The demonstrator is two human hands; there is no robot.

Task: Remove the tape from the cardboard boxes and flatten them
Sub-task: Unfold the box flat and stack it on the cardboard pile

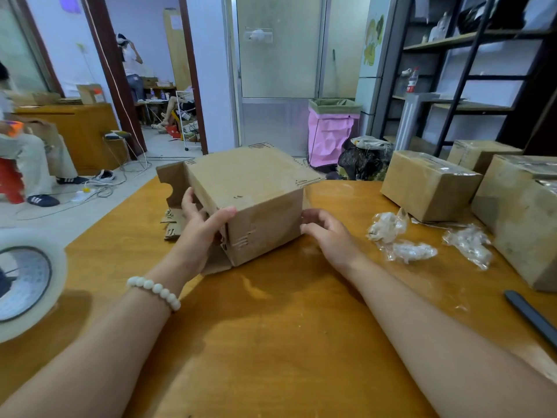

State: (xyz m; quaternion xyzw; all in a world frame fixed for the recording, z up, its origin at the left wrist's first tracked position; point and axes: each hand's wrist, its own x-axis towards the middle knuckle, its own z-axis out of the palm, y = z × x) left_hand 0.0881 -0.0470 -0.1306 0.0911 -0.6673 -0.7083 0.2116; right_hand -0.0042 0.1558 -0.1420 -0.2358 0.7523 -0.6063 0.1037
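Our left hand [199, 227] clasps the near corner of the cardboard box [250, 188], thumb over the top edge; our right hand [328, 233] rests bent fingertips [305, 228] against its right wall. The box sits mid-way across the table [271, 327], brown and scuffed, its corners torn to the corrugation, a notched flap [170, 182] open at left.

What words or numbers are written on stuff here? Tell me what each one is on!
No text here can be read.
Tape roll: grey print on its inner ring, too blurred to read.
Bottle on the shelf: red label, too small to read.
Paper on the far wooden board: too blurred to read.
Cardboard box in the middle: no print shows on it.
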